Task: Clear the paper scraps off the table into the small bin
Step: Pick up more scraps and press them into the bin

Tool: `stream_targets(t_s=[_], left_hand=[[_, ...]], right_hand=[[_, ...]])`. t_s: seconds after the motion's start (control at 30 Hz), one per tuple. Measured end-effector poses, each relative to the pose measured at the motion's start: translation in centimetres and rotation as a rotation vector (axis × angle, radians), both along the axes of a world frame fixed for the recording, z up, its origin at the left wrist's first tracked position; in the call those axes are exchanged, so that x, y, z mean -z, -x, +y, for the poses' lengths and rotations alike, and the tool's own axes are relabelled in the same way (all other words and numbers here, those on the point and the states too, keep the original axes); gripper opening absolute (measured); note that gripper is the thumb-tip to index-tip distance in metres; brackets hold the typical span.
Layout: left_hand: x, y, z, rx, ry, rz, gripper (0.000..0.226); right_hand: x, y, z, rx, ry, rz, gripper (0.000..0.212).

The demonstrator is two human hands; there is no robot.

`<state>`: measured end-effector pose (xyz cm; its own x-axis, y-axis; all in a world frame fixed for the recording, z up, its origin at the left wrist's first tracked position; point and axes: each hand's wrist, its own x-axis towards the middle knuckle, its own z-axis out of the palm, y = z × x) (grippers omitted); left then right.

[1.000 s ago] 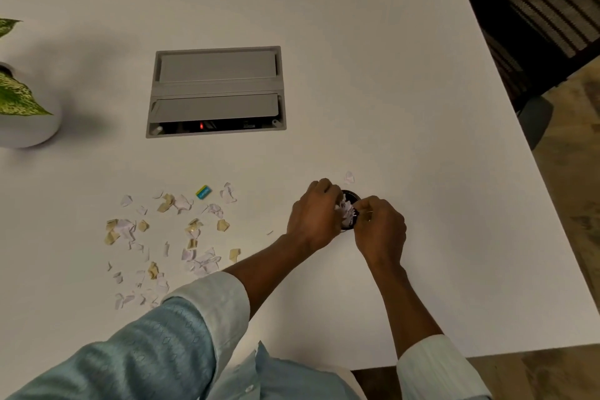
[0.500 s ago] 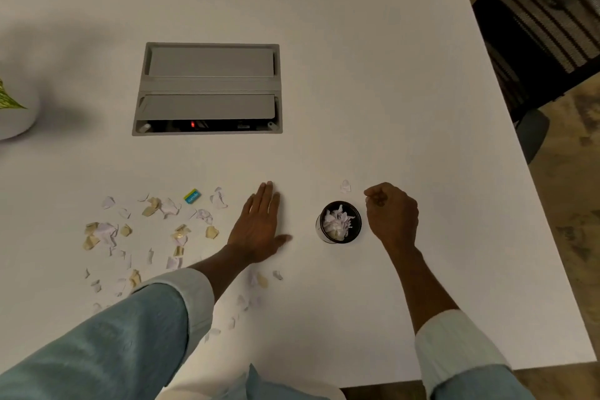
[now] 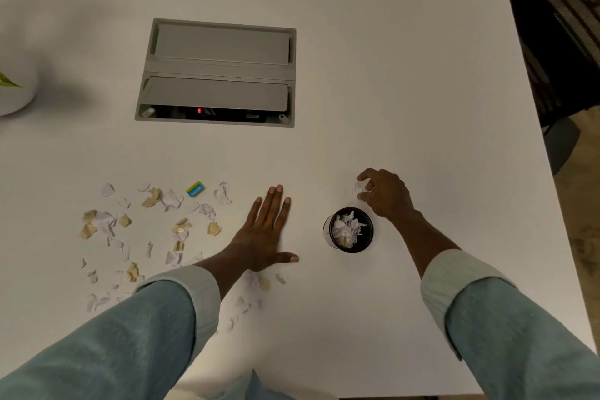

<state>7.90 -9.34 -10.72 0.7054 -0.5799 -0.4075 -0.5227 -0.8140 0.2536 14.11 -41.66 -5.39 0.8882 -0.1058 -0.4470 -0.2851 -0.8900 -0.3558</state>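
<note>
The scraps (image 3: pixel 146 230) lay scattered over the left of the white desk (image 3: pixel 406 75), white and tan bits among them and one blue-and-yellow label (image 3: pixel 195 189); a few more trailed near the left wrist. The bin (image 3: pixel 350 230), a small black cup, stood upright between the two hands and was already well filled with white pieces. Just beyond it, the right hand (image 3: pixel 381 193) had curled its fingertips (image 3: pixel 362 178) round a lone white scrap (image 3: pixel 358 187), apparently pinching it up off the desk because it sat apart from the main litter, on the bin's far side. The left hand (image 3: pixel 266 230) lay flat and open, palm down, fingers together, holding nothing; it rested at the right edge of the scattered heap, probably placed to sweep or gather pieces toward the bin. Most of the litter was not yet cleared. A grey cable hatch (image 3: pixel 217 73) was set into the desk farther back.
</note>
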Motion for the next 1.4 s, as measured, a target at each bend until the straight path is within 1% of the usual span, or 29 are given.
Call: stream_targets(t_s=[0.1, 0.2, 0.23, 0.33, 0.37, 0.43, 0.53, 0.6, 0.67, 0.77, 0.83, 0.93, 1.03, 1.13, 1.23, 1.3, 1.4], left_hand=[[0.0, 0.0, 0.1, -0.010, 0.014, -0.006, 0.132], [-0.2, 0.1, 0.2, -0.016, 0.057, -0.008, 0.132], [-0.3, 0.1, 0.3, -0.020, 0.068, -0.011, 0.132], [-0.4, 0.0, 0.4, -0.026, 0.085, -0.015, 0.132], [-0.4, 0.0, 0.4, -0.027, 0.085, -0.016, 0.131], [-0.4, 0.1, 0.4, -0.033, 0.086, -0.013, 0.131], [-0.4, 0.1, 0.4, -0.031, 0.079, -0.016, 0.130], [-0.4, 0.2, 0.3, -0.030, 0.083, -0.015, 0.129], [-0.4, 0.2, 0.4, -0.031, 0.085, -0.017, 0.129], [-0.6, 0.1, 0.4, -0.031, 0.091, -0.008, 0.129], [-0.7, 0.1, 0.4, -0.026, 0.083, -0.002, 0.128], [-1.0, 0.0, 0.6, -0.021, 0.073, -0.008, 0.123], [-1.6, -0.5, 0.9, -0.045, 0.069, 0.043, 0.113], [-2.8, -0.5, 1.6, -0.107, 0.086, 0.123, 0.099], [-3.9, 1.0, 3.3, -0.127, 0.061, 0.142, 0.087], [-4.4, 2.7, 4.7, -0.136, 0.037, 0.146, 0.084], [-4.8, 5.7, 6.8, -0.134, 0.022, 0.142, 0.086]], right_hand=[[0.5, -0.4, 0.2, -0.046, 0.028, -0.009, 0.031], [0.8, -0.7, 0.3, -0.028, 0.038, -0.027, 0.015], [0.9, -0.7, 0.3, -0.023, 0.039, -0.027, 0.012], [0.8, -0.2, 0.7, 0.032, 0.022, -0.047, 0.012], [0.5, -0.1, 0.9, 0.081, 0.009, -0.082, 0.013], [-0.9, 0.5, 1.4, 0.183, -0.013, -0.211, 0.016], [-4.8, 2.4, 2.8, 0.311, -0.084, -0.450, 0.021], [-7.2, 4.7, 3.9, 0.356, -0.148, -0.544, 0.022], [-8.3, 7.4, 5.0, 0.370, -0.171, -0.520, 0.020], [-7.2, 10.8, 6.0, 0.380, -0.134, -0.380, 0.010], [-6.2, 12.2, 6.4, 0.394, -0.127, -0.346, 0.012], [-5.9, 13.1, 7.1, 0.399, -0.139, -0.421, 0.012], [-6.4, 13.2, 8.4, 0.387, -0.201, -0.508, 0.013], [-7.2, 13.3, 10.4, 0.285, -0.286, -0.560, 0.010], [-7.2, 14.0, 12.9, 0.160, -0.345, -0.512, 0.013], [-6.7, 14.7, 14.6, 0.091, -0.359, -0.477, 0.012], [-4.9, 16.0, 16.9, 0.012, -0.334, -0.415, 0.009]])
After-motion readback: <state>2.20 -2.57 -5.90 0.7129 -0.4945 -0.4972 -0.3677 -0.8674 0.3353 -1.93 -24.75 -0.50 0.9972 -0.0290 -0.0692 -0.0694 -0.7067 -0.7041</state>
